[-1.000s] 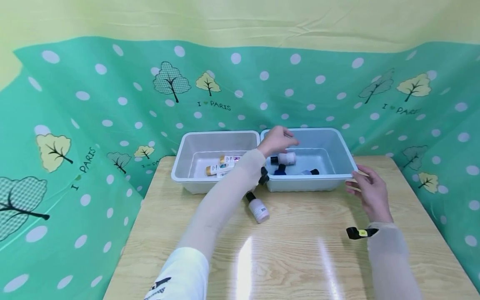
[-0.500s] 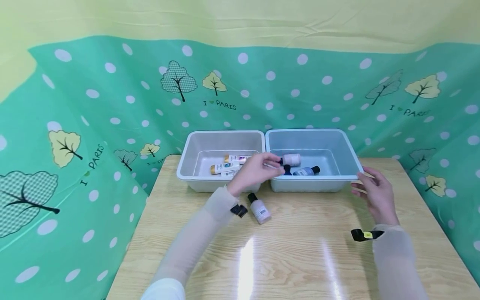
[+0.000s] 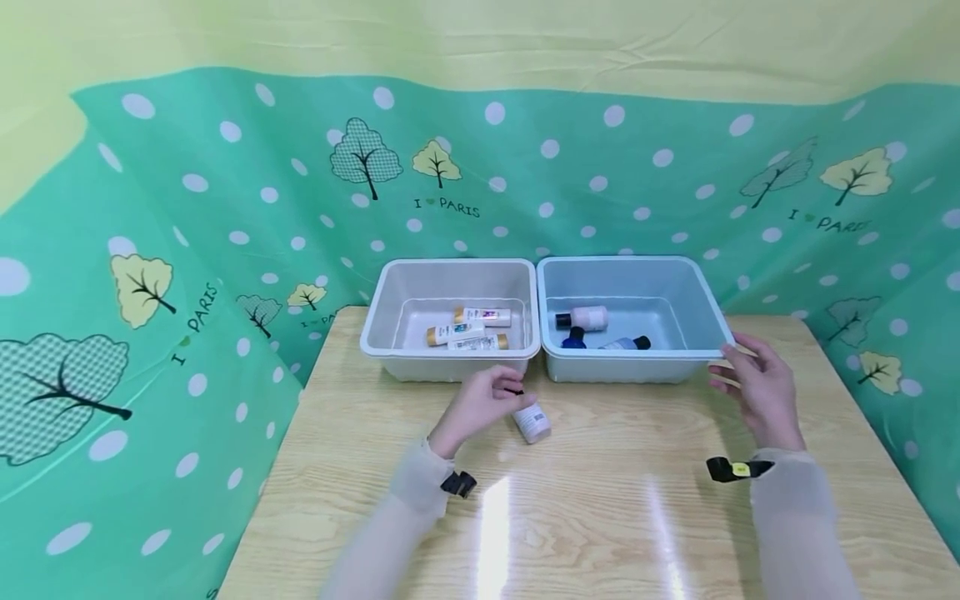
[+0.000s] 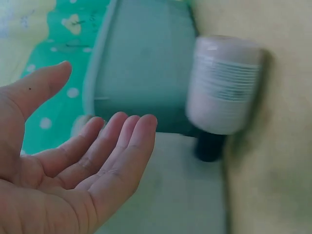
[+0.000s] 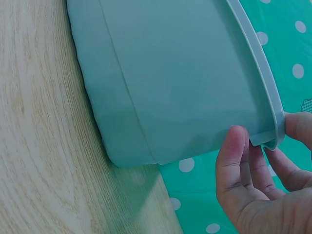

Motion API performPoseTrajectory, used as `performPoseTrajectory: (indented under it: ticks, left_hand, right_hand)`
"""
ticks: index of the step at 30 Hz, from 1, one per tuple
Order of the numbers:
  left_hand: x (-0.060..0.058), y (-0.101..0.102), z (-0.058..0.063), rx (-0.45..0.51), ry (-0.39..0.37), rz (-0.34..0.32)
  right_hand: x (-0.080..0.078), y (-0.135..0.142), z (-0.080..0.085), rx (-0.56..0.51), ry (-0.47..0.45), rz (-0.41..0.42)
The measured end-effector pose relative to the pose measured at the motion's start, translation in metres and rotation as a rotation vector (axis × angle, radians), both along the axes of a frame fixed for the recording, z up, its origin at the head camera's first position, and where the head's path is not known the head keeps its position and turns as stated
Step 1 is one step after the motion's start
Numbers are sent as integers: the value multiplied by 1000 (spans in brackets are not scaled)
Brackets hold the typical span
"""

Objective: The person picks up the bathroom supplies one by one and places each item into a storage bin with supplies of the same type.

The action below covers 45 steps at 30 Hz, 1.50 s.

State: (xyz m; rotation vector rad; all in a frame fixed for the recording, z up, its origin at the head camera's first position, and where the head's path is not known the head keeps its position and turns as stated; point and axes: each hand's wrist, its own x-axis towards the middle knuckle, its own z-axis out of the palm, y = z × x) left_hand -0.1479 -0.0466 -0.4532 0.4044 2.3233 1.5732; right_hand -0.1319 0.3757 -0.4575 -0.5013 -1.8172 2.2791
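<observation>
My left hand (image 3: 480, 404) hovers over the cap end of a pale pink bottle (image 3: 532, 423) lying on the table. In the left wrist view its fingers are loosely bent and hold nothing; the black-capped bottle (image 4: 224, 87) appears apart from them. At the front right corner of the blue bin (image 3: 637, 356), my right hand (image 3: 761, 387) pinches the rim between thumb and fingers, also seen in the right wrist view on the bin's rim (image 5: 265, 85). Inside that bin lie another pale pink bottle (image 3: 588, 317), a dark blue bottle (image 3: 573, 338) and a light blue bottle (image 3: 621, 343).
A grey-white bin (image 3: 405, 351) stands close against the blue bin's left side. It contains several white tubes (image 3: 457, 332) with gold caps. Behind both bins hangs a green dotted curtain (image 3: 510, 208). The wooden table (image 3: 585, 517) extends in front.
My left hand has come out from over the blue bin, moving left and toward me, down to the bottle on the table. The right hand stays at the bin's corner. The view has shifted slightly.
</observation>
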Motion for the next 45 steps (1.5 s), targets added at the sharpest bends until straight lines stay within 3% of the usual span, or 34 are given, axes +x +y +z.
performPoseTrajectory:
  ticks: [8, 16, 23, 45]
  left_hand:
    - [9, -4, -36, -96, -19, 97]
    - [10, -2, -60, -196, -34, 151]
    - [10, 4, -62, -213, -42, 187]
    - [5, 22, -68, -327, 55, 192]
  right_hand:
    - [1, -2, 0, 17, -20, -15]
    - [1, -3, 2, 22, -16, -18]
    - [1, -2, 2, 17, -14, -20]
    - [-1, -4, 6, 14, -34, -30]
